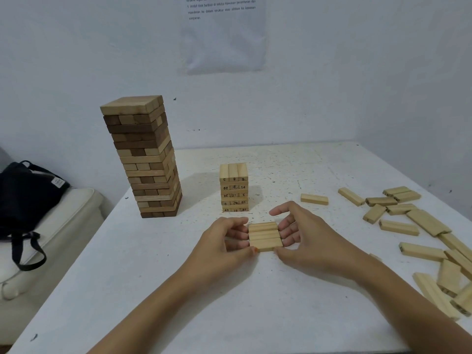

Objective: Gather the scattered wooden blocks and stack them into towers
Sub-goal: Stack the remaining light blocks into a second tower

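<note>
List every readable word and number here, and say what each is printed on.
"3", "8", "5": top-row block ends of the small numbered tower.
"14", "27", "7", "51", "43", "15", "31": its lower rows; others inverted or blurred.
"masukkan ke dalam struktur atau alihkan ke kawasan": paper sheet on the wall; rest blurred.
label on the black bag: too small to read.

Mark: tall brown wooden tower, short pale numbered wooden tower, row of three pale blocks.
tall brown wooden tower point(143, 159): head view, front face.
short pale numbered wooden tower point(234, 194): head view, numbered face.
row of three pale blocks point(264, 235): head view, middle block.
</note>
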